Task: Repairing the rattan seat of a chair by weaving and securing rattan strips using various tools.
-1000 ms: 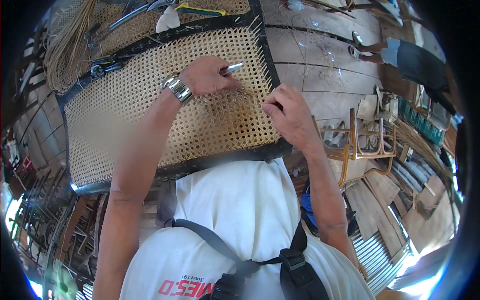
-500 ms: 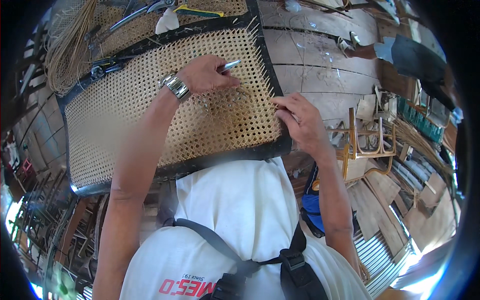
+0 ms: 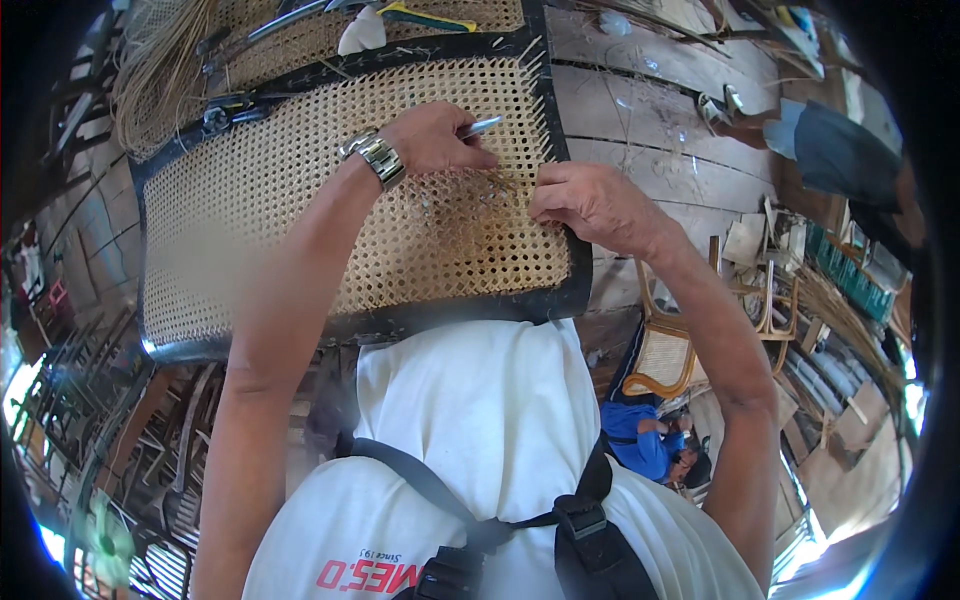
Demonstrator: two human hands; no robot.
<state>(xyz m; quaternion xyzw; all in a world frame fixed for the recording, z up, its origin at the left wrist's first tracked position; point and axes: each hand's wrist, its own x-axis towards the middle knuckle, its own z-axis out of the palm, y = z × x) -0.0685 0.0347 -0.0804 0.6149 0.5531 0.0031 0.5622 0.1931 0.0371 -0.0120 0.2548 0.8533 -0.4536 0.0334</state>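
A woven cane panel (image 3: 250, 215) in a black frame (image 3: 450, 306) lies in front of me, with short strand ends sticking out along its right edge. My left hand (image 3: 432, 140), wearing a steel watch, is closed around a slim silvery tool (image 3: 484, 126) whose flat tip points right. Loose cane clippings (image 3: 460, 200) are scattered on the weave below that hand. At the panel's right edge, my right hand (image 3: 595, 208) is bent over the black border with fingers pinched together. What those fingers grip is hidden.
Beyond the frame's far edge lie a white lump (image 3: 362, 33) and a yellow-and-green handle (image 3: 430, 17). Dark pliers (image 3: 228, 116) rest on the frame, near a bundle of cane strands (image 3: 150, 105). Wooden chair frames (image 3: 775, 315), a person in blue (image 3: 638, 440) and another person's leg (image 3: 745, 132) are at right.
My right hand has moved up along the panel's right edge and turned inward, its elbow swung outward. The left hand keeps the tool. The panel appears shifted slightly right and up in view.
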